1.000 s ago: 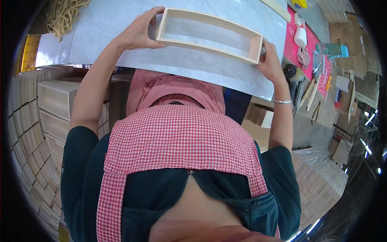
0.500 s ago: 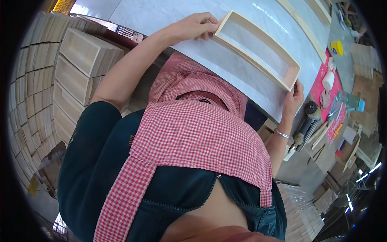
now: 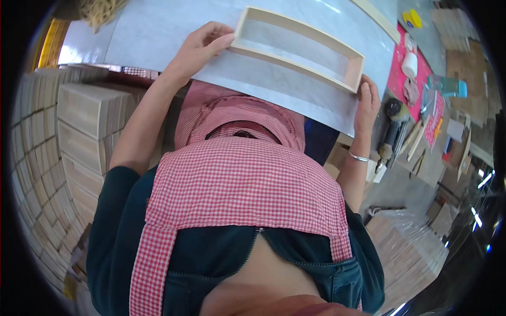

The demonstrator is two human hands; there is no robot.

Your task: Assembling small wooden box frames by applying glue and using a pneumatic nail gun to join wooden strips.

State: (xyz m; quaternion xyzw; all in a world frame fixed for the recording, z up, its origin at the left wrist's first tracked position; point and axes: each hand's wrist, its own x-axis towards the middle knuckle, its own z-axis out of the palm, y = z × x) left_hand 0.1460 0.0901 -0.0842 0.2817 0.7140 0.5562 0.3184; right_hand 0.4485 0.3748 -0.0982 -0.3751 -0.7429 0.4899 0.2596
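A long, shallow rectangular wooden frame (image 3: 295, 62) of pale thin boards lies on the grey-white tabletop (image 3: 158, 31), whose surface shows through its middle. At its left end my left hand (image 3: 199, 52) grips the short side, the thumb on the near corner and the other fingers curled behind. My right hand (image 3: 367, 105) is at the opposite end, its bent fingers against the near right corner; part of the fingers is hidden.
Stacks of similar wooden frames (image 3: 79, 113) stand at my left. Tan bands (image 3: 100, 11) lie at the far left. Another wooden strip (image 3: 377, 18) lies beyond the frame. At the right are a pink mat (image 3: 396, 79), a white bottle (image 3: 409, 65), a yellow tub (image 3: 411, 19) and a dark hand tool (image 3: 391, 129).
The whole view has turned and shifted, with the table's far left now showing. The frame appears farther left and less slanted, both hands still at its ends.
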